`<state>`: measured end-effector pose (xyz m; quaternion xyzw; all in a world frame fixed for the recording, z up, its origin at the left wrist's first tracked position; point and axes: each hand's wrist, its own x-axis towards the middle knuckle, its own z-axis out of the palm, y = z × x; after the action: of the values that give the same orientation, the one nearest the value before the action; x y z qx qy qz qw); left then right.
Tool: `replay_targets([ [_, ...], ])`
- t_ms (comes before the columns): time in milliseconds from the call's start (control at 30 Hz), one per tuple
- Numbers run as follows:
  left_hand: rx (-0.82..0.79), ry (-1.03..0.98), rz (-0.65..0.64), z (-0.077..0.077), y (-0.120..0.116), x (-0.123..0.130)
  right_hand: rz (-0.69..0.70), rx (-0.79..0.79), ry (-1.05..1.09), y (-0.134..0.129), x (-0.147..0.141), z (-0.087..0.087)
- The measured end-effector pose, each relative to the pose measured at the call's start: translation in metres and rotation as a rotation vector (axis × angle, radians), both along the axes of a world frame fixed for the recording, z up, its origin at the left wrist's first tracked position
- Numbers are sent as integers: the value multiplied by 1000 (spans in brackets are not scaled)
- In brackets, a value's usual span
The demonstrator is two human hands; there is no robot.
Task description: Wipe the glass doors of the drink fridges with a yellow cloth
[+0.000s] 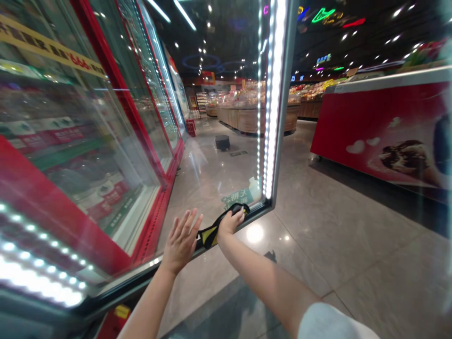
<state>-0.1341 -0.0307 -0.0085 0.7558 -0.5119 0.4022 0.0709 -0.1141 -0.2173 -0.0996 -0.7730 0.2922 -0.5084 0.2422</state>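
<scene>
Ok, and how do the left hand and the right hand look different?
The left hand is open with its fingers stretched out, but the right hand is curled. The left hand holds nothing, while the right hand grips a black and yellow thing. Both are bare and near the bottom edge of the glass door.

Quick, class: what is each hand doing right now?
Left hand: open, fingers spread, at the glass door; contact can't be told.
Right hand: closed on a black-and-yellow item.
</scene>
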Motion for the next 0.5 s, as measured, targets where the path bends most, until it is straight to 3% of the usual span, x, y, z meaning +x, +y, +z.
replay_targets([
  [67,-12,-2,-15,2,2,3,4,-30,47,16,1,1],
  [133,-32,-10,-14,2,0,5,-8,-63,57,12,1,4],
  [367,-5,-4,42,-3,-1,5,2,-134,-76,-86,-14,15],
  [433,38,-3,59,-2,3,5,1,-117,-97,-97,-16,14],
  [500,71,-1,77,-1,6,4,-21,-87,-112,-90,-16,11],
])
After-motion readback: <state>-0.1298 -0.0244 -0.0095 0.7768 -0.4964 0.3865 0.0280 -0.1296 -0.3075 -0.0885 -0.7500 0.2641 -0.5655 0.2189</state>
